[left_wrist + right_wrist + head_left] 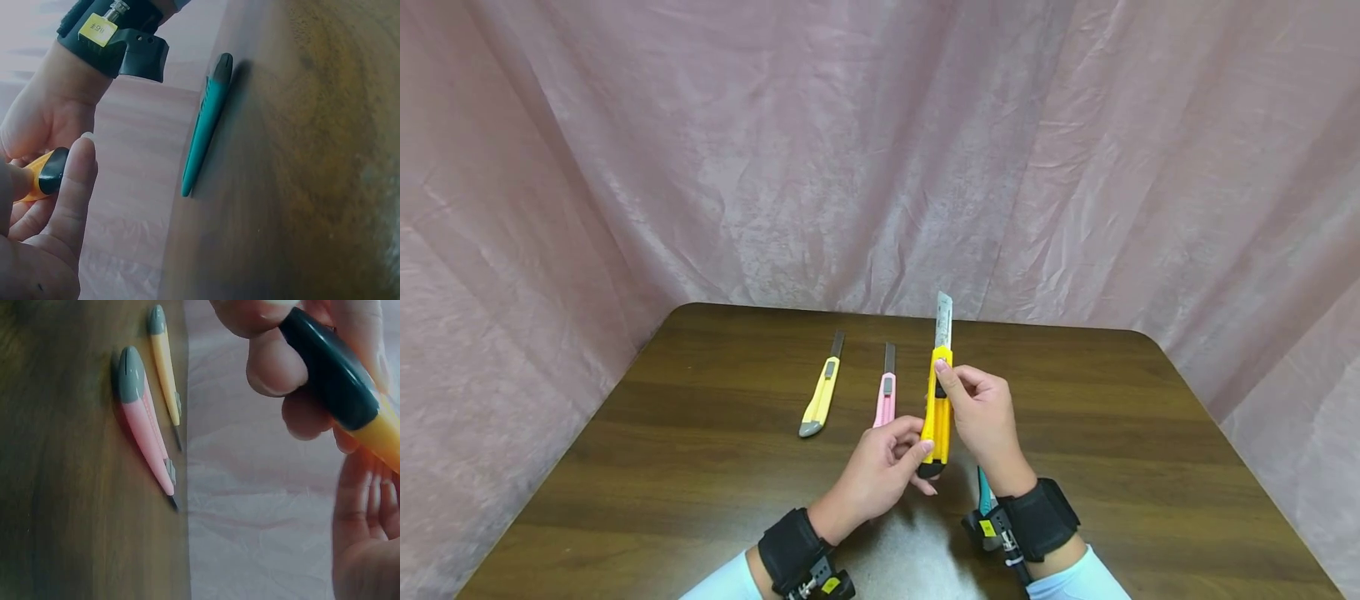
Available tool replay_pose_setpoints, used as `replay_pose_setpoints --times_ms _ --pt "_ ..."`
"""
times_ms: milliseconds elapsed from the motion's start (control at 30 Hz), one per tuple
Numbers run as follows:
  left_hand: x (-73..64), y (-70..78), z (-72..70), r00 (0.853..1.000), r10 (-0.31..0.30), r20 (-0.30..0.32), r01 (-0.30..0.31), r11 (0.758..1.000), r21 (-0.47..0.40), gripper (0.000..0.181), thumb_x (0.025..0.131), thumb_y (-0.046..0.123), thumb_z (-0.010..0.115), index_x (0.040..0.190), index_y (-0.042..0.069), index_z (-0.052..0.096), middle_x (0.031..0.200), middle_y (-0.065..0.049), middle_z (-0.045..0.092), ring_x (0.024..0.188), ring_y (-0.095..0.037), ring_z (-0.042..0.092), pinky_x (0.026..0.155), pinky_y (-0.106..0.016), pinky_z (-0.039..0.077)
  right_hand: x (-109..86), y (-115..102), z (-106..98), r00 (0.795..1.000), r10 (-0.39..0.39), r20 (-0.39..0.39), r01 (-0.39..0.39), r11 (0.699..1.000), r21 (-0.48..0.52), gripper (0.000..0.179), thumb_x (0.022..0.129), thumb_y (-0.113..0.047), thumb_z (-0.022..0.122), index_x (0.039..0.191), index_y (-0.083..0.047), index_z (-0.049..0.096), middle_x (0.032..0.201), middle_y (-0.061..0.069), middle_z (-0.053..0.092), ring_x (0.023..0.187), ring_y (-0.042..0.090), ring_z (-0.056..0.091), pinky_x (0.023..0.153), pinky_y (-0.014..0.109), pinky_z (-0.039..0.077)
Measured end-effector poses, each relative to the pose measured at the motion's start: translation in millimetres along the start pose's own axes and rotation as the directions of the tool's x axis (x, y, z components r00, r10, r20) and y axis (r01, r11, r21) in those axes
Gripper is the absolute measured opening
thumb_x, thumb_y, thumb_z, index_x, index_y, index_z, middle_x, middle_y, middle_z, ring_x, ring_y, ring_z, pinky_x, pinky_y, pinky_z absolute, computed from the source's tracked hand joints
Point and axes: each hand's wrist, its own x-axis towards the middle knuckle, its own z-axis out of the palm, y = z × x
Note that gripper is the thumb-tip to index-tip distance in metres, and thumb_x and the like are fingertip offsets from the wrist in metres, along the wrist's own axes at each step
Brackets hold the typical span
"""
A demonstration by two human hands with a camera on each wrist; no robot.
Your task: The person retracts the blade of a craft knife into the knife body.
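Observation:
Both hands hold a bright yellow utility knife [938, 429] upright above the table, its long blade [943, 318] out at the top. My left hand [880, 468] pinches the lower end near the black end cap [54, 170]. Higher up, my right hand [990, 421] grips the body, its thumb lying by the black slider. Behind the left hand lies a pink utility knife [886, 398], blade out, its lower end hidden in the head view. Left of it is a pale yellow utility knife [821, 396], also with its blade showing.
A teal utility knife [209, 119] lies on the table, mostly hidden by the right wrist in the head view. The brown wooden table [700, 400] has rounded far corners. A pink curtain [850, 167] hangs behind it.

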Motion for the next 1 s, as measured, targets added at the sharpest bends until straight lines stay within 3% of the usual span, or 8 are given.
replay_pose_setpoints --times_ms 200,500,600,733,933,1000 --pt "0.1 5.0 1.3 1.0 -0.026 -0.014 0.026 1.0 0.005 0.022 0.094 0.001 0.057 0.115 0.006 0.055 0.09 -0.011 0.063 0.066 -0.036 0.064 0.058 -0.05 0.056 -2.6 -20.9 0.2 0.998 0.001 0.056 -0.002 1.0 0.013 0.03 0.097 -0.015 0.056 0.074 0.003 0.063 0.067 0.014 0.06 0.055 0.029 0.053 0.042 0.022 0.046" --pt "-4.2 31.1 4.4 1.0 -0.029 -0.01 0.029 0.999 0.02 0.021 0.094 -0.005 0.054 0.115 -0.003 0.054 0.091 -0.021 0.061 0.066 -0.036 0.064 0.059 -0.052 0.055 2.4 12.4 -0.7 0.995 -0.044 0.086 0.039 0.997 0.062 0.022 0.096 -0.023 0.058 0.082 -0.008 0.067 0.073 0.007 0.065 0.06 0.025 0.059 0.05 0.03 0.056" --pt "-4.5 29.0 4.0 0.999 -0.029 -0.014 0.029 0.999 0.02 0.021 0.094 -0.005 0.053 0.115 -0.004 0.053 0.09 -0.021 0.061 0.066 -0.033 0.064 0.058 -0.051 0.055 1.5 11.0 0.3 0.994 -0.043 0.102 0.034 0.996 0.088 0.018 0.096 -0.02 0.059 0.087 -0.007 0.067 0.075 0.009 0.065 0.063 0.025 0.061 0.054 0.032 0.057" --pt "-2.7 15.1 1.7 1.0 -0.019 -0.02 0.019 1.0 0.015 0.022 0.095 -0.002 0.054 0.116 0.0 0.054 0.089 -0.016 0.062 0.065 -0.033 0.064 0.057 -0.048 0.056 -0.8 -5.7 1.1 0.996 -0.028 0.084 0.021 0.997 0.08 0.018 0.096 -0.015 0.058 0.086 -0.004 0.067 0.073 0.012 0.064 0.062 0.026 0.059 0.053 0.029 0.056" --pt "0.0 3.0 -1.1 1.0 0.01 -0.022 -0.01 1.0 0.027 0.022 0.093 0.005 0.059 0.115 0.01 0.057 0.088 -0.008 0.063 0.063 -0.029 0.065 0.056 -0.042 0.058 -5.2 -26.8 0.4 1.0 -0.001 0.024 0.002 1.0 -0.024 0.028 0.097 -0.016 0.058 0.075 0.0 0.066 0.059 0.012 0.051 0.051 0.022 0.044 0.039 0.02 0.035" --pt "0.2 2.8 -1.4 1.0 0.019 -0.015 -0.019 0.999 0.027 0.022 0.093 0.006 0.059 0.115 0.011 0.057 0.088 -0.008 0.063 0.063 -0.03 0.064 0.056 -0.042 0.058 -5.5 -28.2 0.0 1.0 -0.003 0.026 0.004 1.0 -0.022 0.027 0.096 -0.015 0.058 0.075 -0.001 0.066 0.06 0.012 0.054 0.051 0.024 0.044 0.039 0.02 0.035"
